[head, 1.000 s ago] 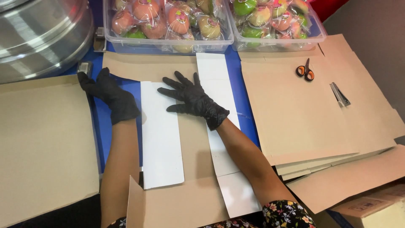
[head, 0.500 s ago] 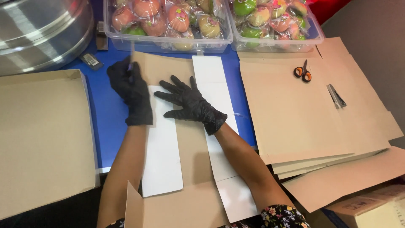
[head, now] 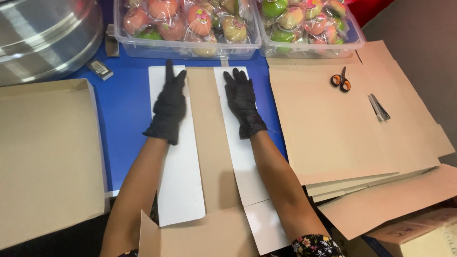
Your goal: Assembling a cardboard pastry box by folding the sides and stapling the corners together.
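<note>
A flat cardboard box blank (head: 209,143) lies in front of me on the blue table, brown down its middle with a white flap on each side. My left hand (head: 167,107), in a black glove, presses flat on the left white flap (head: 178,181). My right hand (head: 243,102), also gloved in black, lies flat on the right white flap (head: 247,176). Both hands have their fingers stretched out toward the far edge and hold nothing.
A folded brown box (head: 47,157) lies at the left. A stack of flat cardboard sheets (head: 342,138) at the right bears orange-handled scissors (head: 341,80) and a metal clip (head: 378,107). Two clear tubs of wrapped fruit (head: 190,24) stand behind. A steel pot (head: 43,33) sits far left.
The cardboard blank has been straightened so it lies lengthwise. Both hands moved apart from the middle and left onto the two white side flaps, now flat and parallel.
</note>
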